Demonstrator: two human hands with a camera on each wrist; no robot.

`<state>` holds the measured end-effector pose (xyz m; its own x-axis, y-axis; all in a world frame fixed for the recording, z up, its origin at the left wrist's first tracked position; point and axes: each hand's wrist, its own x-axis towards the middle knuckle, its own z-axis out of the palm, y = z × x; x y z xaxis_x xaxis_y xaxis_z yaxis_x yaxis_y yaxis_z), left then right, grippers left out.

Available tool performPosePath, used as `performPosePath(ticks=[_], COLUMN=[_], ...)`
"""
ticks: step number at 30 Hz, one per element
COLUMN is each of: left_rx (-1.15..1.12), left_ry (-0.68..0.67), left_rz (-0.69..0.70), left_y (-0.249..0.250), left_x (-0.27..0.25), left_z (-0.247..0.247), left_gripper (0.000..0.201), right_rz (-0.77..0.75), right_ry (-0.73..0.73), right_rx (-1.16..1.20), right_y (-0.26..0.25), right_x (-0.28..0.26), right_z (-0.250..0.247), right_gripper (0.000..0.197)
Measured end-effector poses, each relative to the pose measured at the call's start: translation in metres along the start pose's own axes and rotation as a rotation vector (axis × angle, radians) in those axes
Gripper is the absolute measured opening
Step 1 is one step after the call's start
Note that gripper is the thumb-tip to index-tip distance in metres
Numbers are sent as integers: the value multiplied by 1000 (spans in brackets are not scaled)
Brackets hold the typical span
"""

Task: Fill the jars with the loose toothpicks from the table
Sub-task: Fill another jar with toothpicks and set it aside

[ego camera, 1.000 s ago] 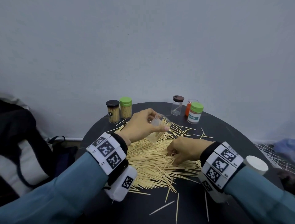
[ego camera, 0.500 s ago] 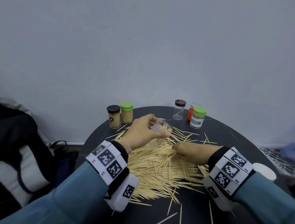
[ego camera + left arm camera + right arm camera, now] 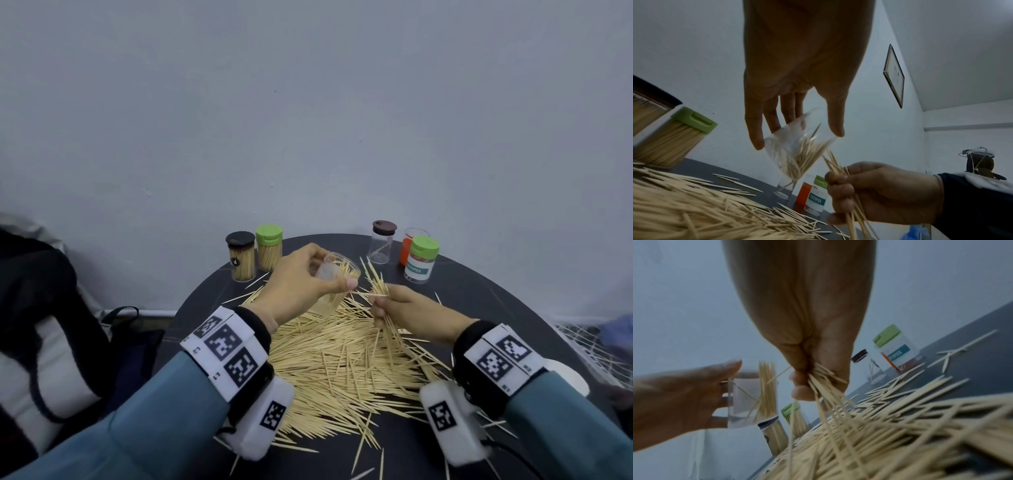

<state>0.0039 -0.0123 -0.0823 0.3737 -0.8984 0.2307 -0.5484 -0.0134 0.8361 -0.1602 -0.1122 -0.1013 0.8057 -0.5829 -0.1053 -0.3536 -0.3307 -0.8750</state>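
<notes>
My left hand [image 3: 322, 274] grips a clear open jar [image 3: 340, 270], tilted above the table with its mouth toward the right. Toothpicks partly fill the jar [image 3: 795, 155]. My right hand [image 3: 380, 303] grips a bundle of toothpicks [image 3: 375, 281] in its curled fingers, their tips just right of the jar's mouth. In the right wrist view the bundle [image 3: 830, 395] fans out below the right hand [image 3: 812, 379], beside the jar [image 3: 750, 395]. A big pile of loose toothpicks [image 3: 342, 359] covers the round dark table [image 3: 486, 301] under both hands.
Two full jars, black-lidded [image 3: 241, 257] and green-lidded [image 3: 269, 248], stand at the back left. A near-empty brown-lidded jar [image 3: 382, 245], an orange jar [image 3: 407, 251] and a labelled green-lidded jar [image 3: 421, 262] stand at the back right. A white lid [image 3: 567, 375] lies right; a black bag [image 3: 51, 325] left.
My right hand has closed on a bundle of toothpicks in the pile and lifted it toward the jar's mouth. My left hand still holds the jar in about the same place.
</notes>
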Motion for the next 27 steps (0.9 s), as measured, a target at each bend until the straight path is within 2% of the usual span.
performPosePath(ticks=[2, 5, 11, 15, 20, 27], left_rx=[11, 3, -42, -41, -11, -64], left_ry=[-7, -20, 5, -41, -219, -266], left_rz=[-4, -16, -18, -46, -83, -44], left_y=[0, -3, 0, -3, -2, 6], left_x=[0, 1, 0, -1, -4, -2], left_z=[2, 5, 5, 10, 22, 41], left_gripper=[57, 58, 56, 54, 52, 48], right_rz=[-31, -39, -33, -132, -275, -322], right_ry=[70, 106, 149, 249, 311, 368], right_rx=[210, 448, 670, 887, 995, 973], right_y=[-1, -5, -9, -20, -36, -35], right_x=[2, 4, 7, 4, 2, 6], right_z=[2, 3, 1, -6, -11, 0], right_gripper=[27, 21, 27, 26, 25, 18])
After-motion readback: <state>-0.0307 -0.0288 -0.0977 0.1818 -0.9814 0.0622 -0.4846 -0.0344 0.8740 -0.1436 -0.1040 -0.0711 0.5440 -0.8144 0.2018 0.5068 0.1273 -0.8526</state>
